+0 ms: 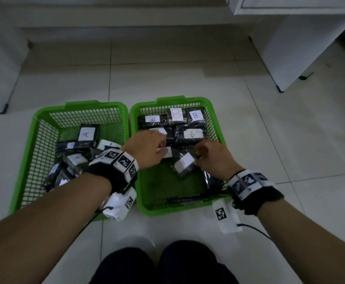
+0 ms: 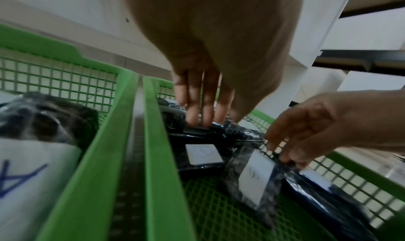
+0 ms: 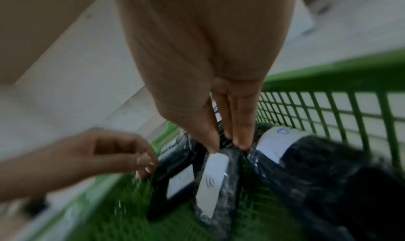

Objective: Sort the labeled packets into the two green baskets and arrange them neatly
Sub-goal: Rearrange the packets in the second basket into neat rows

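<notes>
In the right basket, right hand fingers pinch a B packet; left hand fingers straight, touching another packet.

Both forearms are bare. Each wrist wears a black fuzzy wristband overlaid by a white strap printed with square black-and-white coded markers; the right one matches. A white block bearing one more coded marker hangs under each wrist, with a thin black cable trailing off. Dark trousers cover the knees.
</notes>
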